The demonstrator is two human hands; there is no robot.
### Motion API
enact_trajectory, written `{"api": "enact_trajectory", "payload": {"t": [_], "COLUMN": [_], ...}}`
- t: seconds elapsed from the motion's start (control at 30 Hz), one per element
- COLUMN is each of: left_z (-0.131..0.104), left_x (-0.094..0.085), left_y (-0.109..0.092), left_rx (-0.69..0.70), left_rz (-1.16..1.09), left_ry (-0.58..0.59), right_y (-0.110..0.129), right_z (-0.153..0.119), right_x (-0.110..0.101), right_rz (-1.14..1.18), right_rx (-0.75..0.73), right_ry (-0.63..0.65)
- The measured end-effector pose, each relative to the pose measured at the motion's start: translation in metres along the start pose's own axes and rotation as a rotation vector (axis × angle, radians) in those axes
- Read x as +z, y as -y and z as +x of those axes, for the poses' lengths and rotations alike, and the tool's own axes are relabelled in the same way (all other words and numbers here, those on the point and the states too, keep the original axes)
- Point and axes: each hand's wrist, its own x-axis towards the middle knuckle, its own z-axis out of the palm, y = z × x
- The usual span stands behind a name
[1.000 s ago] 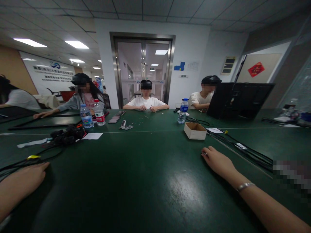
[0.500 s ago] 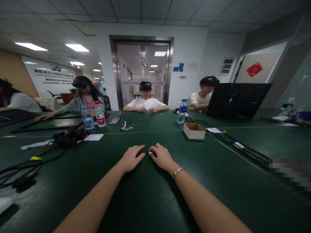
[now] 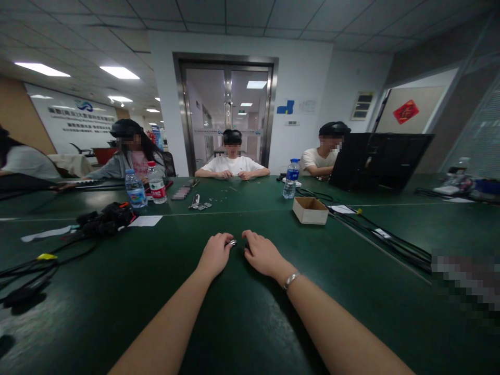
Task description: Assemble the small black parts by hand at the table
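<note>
Near the middle of the green table, my left hand pinches a small shiny metal object between thumb and fingertips. Just to its right rests my right hand, wearing a silver bracelet at the wrist. Its fingers are curled, and something small and dark shows by the thumb and index finger, too small to name. A narrow gap separates the two hands.
An open cardboard box and a blue-labelled bottle stand ahead right, beside black cables. Two bottles, a paper and dark gear lie ahead left. Several people sit around the table.
The shiny object has passed from my right hand to my left hand, whose fingers have closed on it. The camera view has shifted slightly.
</note>
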Motion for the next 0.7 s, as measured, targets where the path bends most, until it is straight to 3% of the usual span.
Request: {"api": "enact_trajectory", "payload": {"t": [0.13, 0.23, 0.7], "left_z": [0.002, 0.005, 0.007], "left_x": [0.001, 0.002, -0.002], "left_y": [0.007, 0.011, 0.010], "left_rx": [-0.074, -0.075, -0.093], "left_rz": [-0.279, -0.488, -0.653], "left_ry": [-0.041, -0.031, -0.010], "right_y": [-0.017, -0.024, -0.022], "right_z": [0.005, 0.011, 0.012], "right_x": [0.006, 0.011, 0.009], "right_rz": [0.377, 0.536, 0.492], "right_rx": [0.059, 0.130, 0.048], "right_ry": [-0.081, -0.126, -0.107]}}
